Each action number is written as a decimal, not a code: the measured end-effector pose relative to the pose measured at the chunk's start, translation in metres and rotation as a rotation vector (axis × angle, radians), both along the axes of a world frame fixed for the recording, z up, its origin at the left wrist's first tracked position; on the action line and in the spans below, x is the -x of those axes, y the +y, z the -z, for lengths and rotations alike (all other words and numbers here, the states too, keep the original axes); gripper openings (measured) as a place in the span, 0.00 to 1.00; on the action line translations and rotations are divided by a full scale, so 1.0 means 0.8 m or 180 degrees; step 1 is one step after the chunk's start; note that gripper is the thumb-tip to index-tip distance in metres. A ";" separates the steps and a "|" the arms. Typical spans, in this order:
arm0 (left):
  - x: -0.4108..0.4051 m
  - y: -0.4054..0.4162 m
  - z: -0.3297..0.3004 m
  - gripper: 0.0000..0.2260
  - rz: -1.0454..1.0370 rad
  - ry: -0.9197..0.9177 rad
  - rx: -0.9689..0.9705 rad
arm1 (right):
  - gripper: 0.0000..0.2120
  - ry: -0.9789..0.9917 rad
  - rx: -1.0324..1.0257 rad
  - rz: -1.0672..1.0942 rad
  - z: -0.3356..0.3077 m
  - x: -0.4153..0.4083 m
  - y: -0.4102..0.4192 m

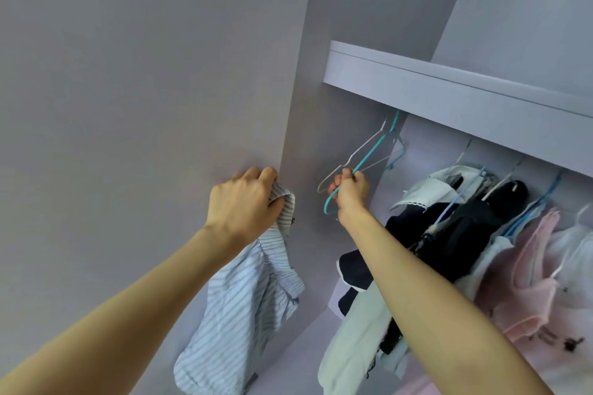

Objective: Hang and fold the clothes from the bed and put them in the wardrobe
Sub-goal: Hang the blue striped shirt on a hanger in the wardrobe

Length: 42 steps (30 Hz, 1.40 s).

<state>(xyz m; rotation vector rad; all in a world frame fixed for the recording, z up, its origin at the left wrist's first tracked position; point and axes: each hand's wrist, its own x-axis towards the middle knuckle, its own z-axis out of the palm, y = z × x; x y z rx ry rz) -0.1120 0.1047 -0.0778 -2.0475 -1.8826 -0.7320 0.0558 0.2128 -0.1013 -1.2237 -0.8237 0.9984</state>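
We see the striped shirt [244, 308] as thin woven cloth, matt and creased, pale blue with fine grey lines. The teal hanger [362, 167] looks like thin wire with a smooth, slightly glossy coating; the white hanger [349, 157] beside it has the same slim, smooth look. The wardrobe shelf [449, 90] and side panel [160, 74] are flat, smooth and matt, like laminated board. The pink garment [532, 282] looks soft and fuzzy, the black garment [449, 234] matt cloth.
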 end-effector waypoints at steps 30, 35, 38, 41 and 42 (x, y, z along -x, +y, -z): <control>0.046 -0.132 0.151 0.02 0.0215 -0.2391 0.2266 | 0.22 -0.0339 0.0476 0.1142 0.136 -0.020 -0.306; 0.053 -0.138 0.157 0.09 0.0088 -0.1700 0.1962 | 0.32 0.1199 0.0431 0.0826 0.112 -0.027 -0.298; 0.055 -0.141 0.149 0.11 0.0088 -0.1750 0.1785 | 0.29 0.1682 0.0107 0.0463 0.107 -0.023 -0.289; 0.056 -0.144 0.134 0.09 0.0162 -0.1768 0.1656 | 0.29 0.1671 -0.0100 0.0061 0.101 -0.017 -0.281; 0.057 -0.145 0.128 0.08 0.0197 -0.1788 0.1656 | 0.30 0.1711 -0.0175 -0.0066 0.100 -0.016 -0.277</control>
